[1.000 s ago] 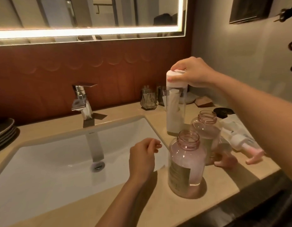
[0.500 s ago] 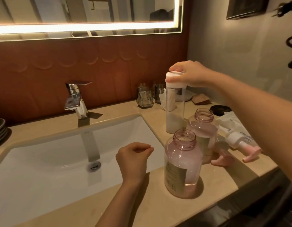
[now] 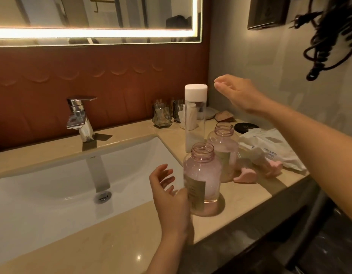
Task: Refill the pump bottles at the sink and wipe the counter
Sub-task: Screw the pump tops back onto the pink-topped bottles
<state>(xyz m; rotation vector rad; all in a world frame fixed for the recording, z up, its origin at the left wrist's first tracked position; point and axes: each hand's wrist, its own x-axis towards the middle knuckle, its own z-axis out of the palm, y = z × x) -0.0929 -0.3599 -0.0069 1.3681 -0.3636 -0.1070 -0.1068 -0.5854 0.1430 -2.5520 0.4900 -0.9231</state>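
A person's two hands hover over a bathroom counter (image 3: 112, 244) crowded at its right end. Two pink pump bottles stand uncapped there, right of the sink (image 3: 52, 184). The near pink bottle (image 3: 201, 178) is close to the front edge and holds a shallow layer of clear liquid. The far pink bottle (image 3: 223, 151) stands just behind it, its fill level hard to read. Two pink pump heads lie loose on the counter to their right, the first pump head (image 3: 245, 175) just beside the far bottle and the second pump head (image 3: 274, 168) against a white wipes packet (image 3: 270, 149).

One tall clear bottle (image 3: 195, 119) with a white cap stands upright behind the pair, whitish in its lower part. Two glass tumblers (image 3: 162, 115) sit at the back edge against the wall, and a black round lid (image 3: 246, 127) lies near the right rear corner.

The left hand (image 3: 167, 192) is just left of the near pink bottle, fingers spread and loosely bent, gripping nothing; whether the thumb touches the glass cannot be told. The right hand (image 3: 234, 91) is raised just right of the tall bottle's cap, fingers relaxed and apart from it. A chrome faucet (image 3: 80, 117) stands behind the basin, and a coiled black cord (image 3: 329, 36) hangs on the right wall.
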